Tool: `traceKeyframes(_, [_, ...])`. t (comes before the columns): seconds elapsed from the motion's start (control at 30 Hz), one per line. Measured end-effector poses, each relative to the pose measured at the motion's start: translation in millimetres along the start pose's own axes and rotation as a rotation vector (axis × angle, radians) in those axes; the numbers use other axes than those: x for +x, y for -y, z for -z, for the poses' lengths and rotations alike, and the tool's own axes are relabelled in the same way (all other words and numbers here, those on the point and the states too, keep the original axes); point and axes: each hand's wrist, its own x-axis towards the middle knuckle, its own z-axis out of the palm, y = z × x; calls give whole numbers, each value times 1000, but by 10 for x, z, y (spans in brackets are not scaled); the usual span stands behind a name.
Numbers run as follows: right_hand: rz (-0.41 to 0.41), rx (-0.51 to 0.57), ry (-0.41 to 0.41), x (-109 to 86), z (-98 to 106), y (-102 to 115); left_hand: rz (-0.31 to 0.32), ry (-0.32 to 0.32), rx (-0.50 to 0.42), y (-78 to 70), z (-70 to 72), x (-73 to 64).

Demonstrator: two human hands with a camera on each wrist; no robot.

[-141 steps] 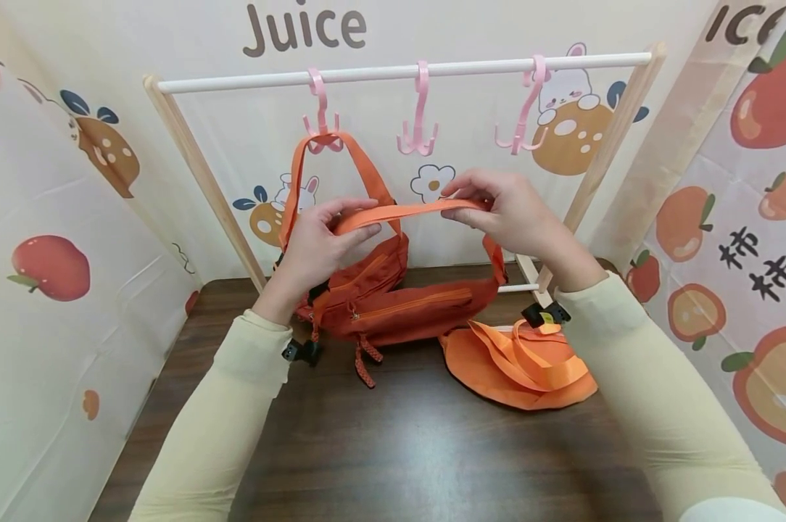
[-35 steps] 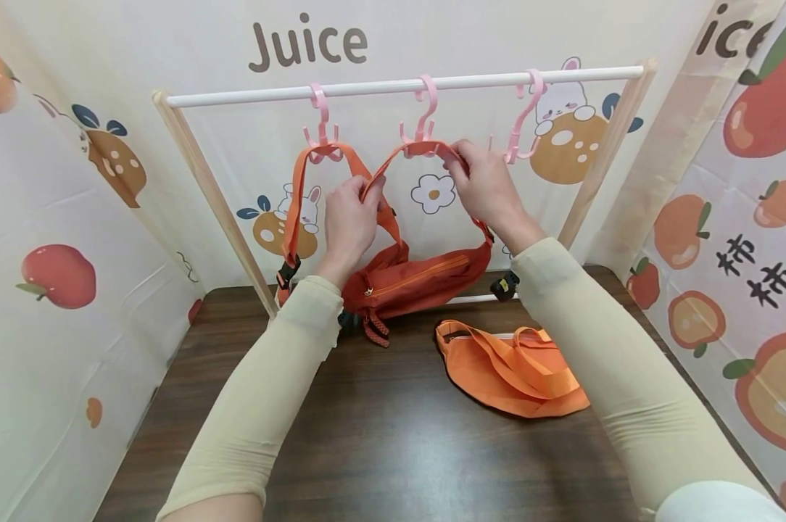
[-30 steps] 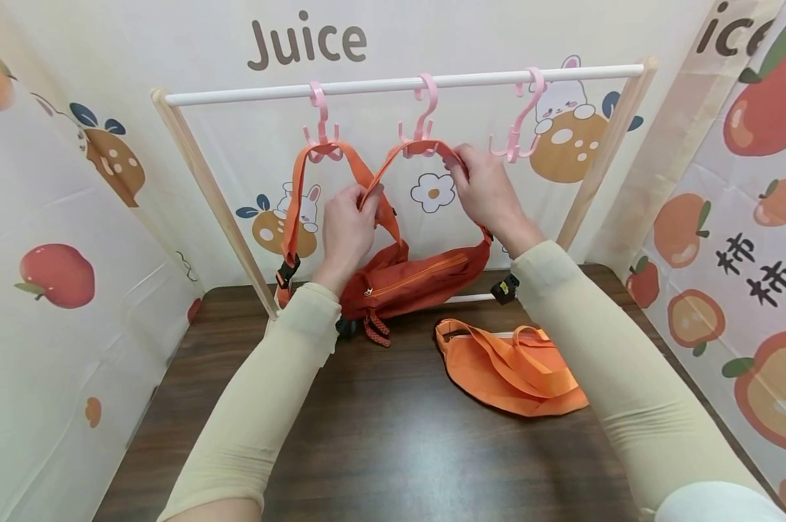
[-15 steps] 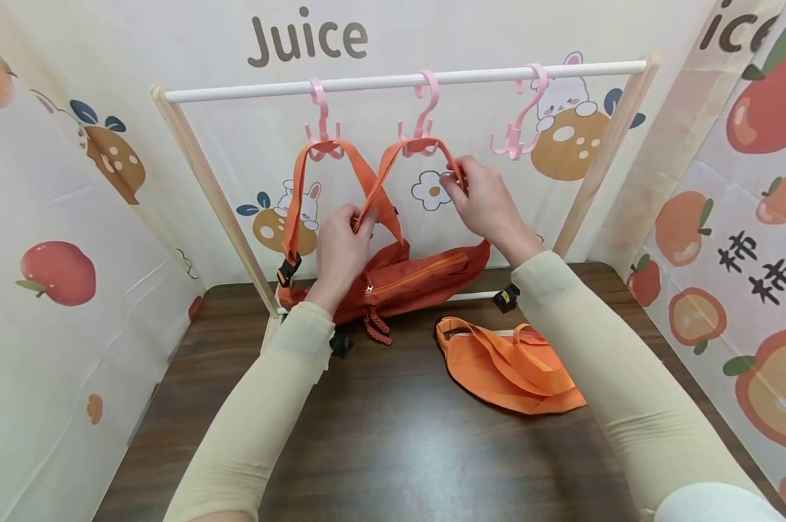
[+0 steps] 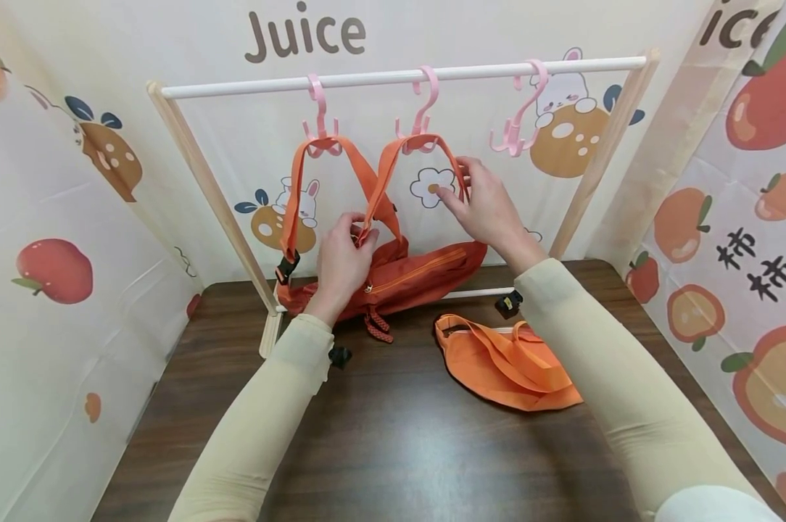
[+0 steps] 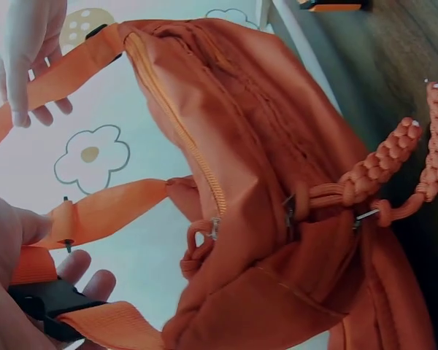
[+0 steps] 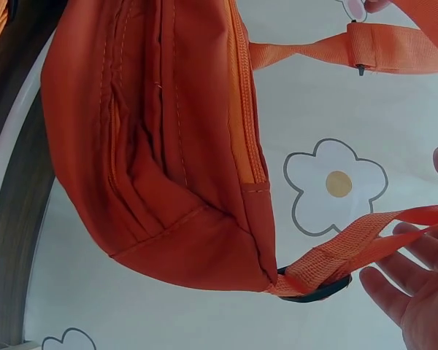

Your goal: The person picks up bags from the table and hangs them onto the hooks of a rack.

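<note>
A dark-orange waist bag [image 5: 432, 272] hangs by its strap [image 5: 385, 170] from the middle pink hook [image 5: 427, 105]. My left hand [image 5: 344, 261] curls loosely round the strap's left side; in the left wrist view a black buckle [image 6: 47, 302] lies across its fingers. My right hand [image 5: 491, 206] is beside the strap's right side, thumb and fingers spread apart with the webbing between them. In the right wrist view its fingers [image 7: 394, 295] are relaxed behind the webbing [image 7: 358, 244]. Another dark-orange bag hangs on the left pink hook [image 5: 320, 109] by its strap [image 5: 291, 210], its body partly hidden.
A third pink hook [image 5: 515, 134], holding nothing, hangs at the right of the white rail [image 5: 367, 78]. Wooden posts [image 5: 204, 188] support the rail. A bright-orange waist bag [image 5: 484, 370] lies on the dark wooden table [image 5: 393, 457], partly behind the right forearm. Fruit-printed sheets surround the table.
Earlier both hands held the strap up below the hooks; it then went onto the middle hook. Since then the left hand has slid down along it, and the right hand has lowered slightly and loosened its pinch.
</note>
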Motion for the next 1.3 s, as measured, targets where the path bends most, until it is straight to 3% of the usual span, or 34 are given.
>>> traceKeyframes(0.23, [28,-10,-10,-74,-11,-68,-52,-3,-5,67,-38,-56])
traceKeyframes(0.7, [-20,-13,-21,-286,-34,-198,-35,-20,-32,158,-26,-166])
traceKeyframes(1.0, [-13,-41,-22,-488,-52,-275,-71,-50,-35,175,43,-285])
traceKeyframes(1.3, [48,-79,-77,-678,-68,-271,-110,-91,-25,200,67,-405])
